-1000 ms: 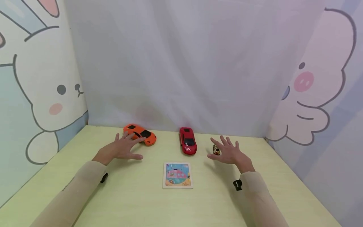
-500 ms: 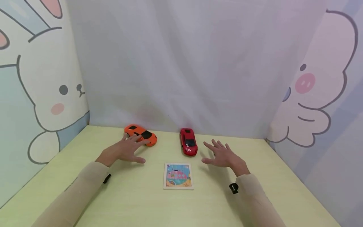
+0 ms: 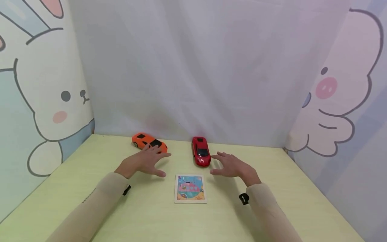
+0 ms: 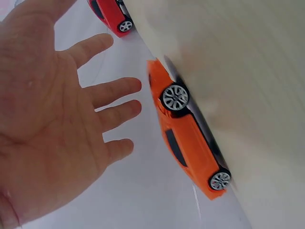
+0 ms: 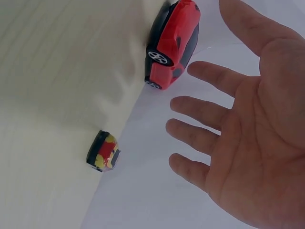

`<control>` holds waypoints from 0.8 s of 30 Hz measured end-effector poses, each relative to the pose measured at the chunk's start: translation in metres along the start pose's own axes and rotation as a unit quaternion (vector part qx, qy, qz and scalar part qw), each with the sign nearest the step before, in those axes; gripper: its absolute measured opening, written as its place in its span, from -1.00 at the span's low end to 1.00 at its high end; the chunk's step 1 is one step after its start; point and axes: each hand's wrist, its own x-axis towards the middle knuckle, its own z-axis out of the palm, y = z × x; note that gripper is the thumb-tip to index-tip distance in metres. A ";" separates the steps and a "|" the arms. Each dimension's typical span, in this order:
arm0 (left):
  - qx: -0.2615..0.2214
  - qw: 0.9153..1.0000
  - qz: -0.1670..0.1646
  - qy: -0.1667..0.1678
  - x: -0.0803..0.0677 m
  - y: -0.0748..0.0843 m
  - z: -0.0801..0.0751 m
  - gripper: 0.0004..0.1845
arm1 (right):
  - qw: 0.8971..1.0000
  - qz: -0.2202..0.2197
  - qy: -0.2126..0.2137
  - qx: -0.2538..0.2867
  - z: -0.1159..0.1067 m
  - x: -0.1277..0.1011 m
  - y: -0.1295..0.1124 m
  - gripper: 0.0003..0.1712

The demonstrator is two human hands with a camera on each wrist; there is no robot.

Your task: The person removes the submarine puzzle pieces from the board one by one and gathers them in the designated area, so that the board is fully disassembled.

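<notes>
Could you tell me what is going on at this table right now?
A person holds both hands open above a yellow-green table, gripping nothing. The left hand hovers beside an orange toy car; the right hand hovers next to a red toy car. A small square picture puzzle lies between the forearms, and a tiny black-and-yellow toy car sits nearby.

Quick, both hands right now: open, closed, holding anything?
Left hand: open, holding nothing, beside the orange car.
Right hand: open, holding nothing, beside the red car.
</notes>
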 end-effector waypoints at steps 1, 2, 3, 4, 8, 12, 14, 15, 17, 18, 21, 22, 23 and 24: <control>0.002 1.000 0.000 -0.003 0.002 0.003 0.000 -0.08 | 1.000 0.003 -0.003 0.000 -0.001 0.001 -0.003 -0.14; 0.002 1.000 0.001 -0.005 0.003 0.005 -0.001 -0.08 | 1.000 0.004 -0.006 -0.001 -0.002 0.002 -0.006 -0.17; 0.000 1.000 -0.001 -0.010 0.004 0.008 -0.001 -0.08 | 1.000 0.002 -0.009 -0.003 -0.002 0.003 -0.009 -0.20; -0.002 1.000 -0.002 -0.015 0.006 0.010 -0.002 -0.08 | 1.000 -0.002 -0.010 -0.003 -0.003 0.005 -0.012 -0.22; -0.011 0.999 -0.004 -0.038 0.011 0.020 -0.002 -0.10 | 1.000 -0.014 -0.015 0.007 -0.002 0.008 -0.022 -0.27; -0.023 0.998 -0.006 -0.060 0.015 0.029 -0.001 -0.13 | 0.999 -0.022 -0.013 0.020 0.000 0.012 -0.033 -0.30; -0.026 0.997 -0.007 -0.067 0.017 0.033 0.001 -0.14 | 0.999 -0.033 -0.013 0.015 0.003 0.014 -0.037 -0.31; -0.025 0.997 -0.007 -0.070 0.017 0.034 0.002 -0.14 | 0.999 -0.040 -0.012 0.012 0.004 0.016 -0.040 -0.31; -0.023 0.997 -0.008 -0.074 0.017 0.036 0.005 -0.15 | 0.998 -0.057 -0.009 0.006 0.007 0.019 -0.043 -0.33; -0.024 0.997 -0.010 -0.075 0.018 0.036 0.006 -0.16 | 0.998 -0.067 -0.007 0.003 0.009 0.020 -0.045 -0.34; -0.026 0.997 -0.007 -0.071 0.019 0.038 0.008 -0.22 | 0.996 -0.086 0.005 -0.004 0.012 0.022 -0.048 -0.40; -0.027 0.997 -0.005 -0.068 0.020 0.039 0.008 -0.24 | 0.996 -0.090 0.010 -0.010 0.012 0.022 -0.049 -0.42; -0.028 0.997 -0.002 -0.066 0.021 0.040 0.008 -0.26 | 0.995 -0.094 0.016 -0.019 0.013 0.023 -0.050 -0.43; -0.027 0.998 -0.001 -0.064 0.021 0.040 0.008 -0.28 | 0.994 -0.099 0.023 -0.026 0.013 0.023 -0.051 -0.44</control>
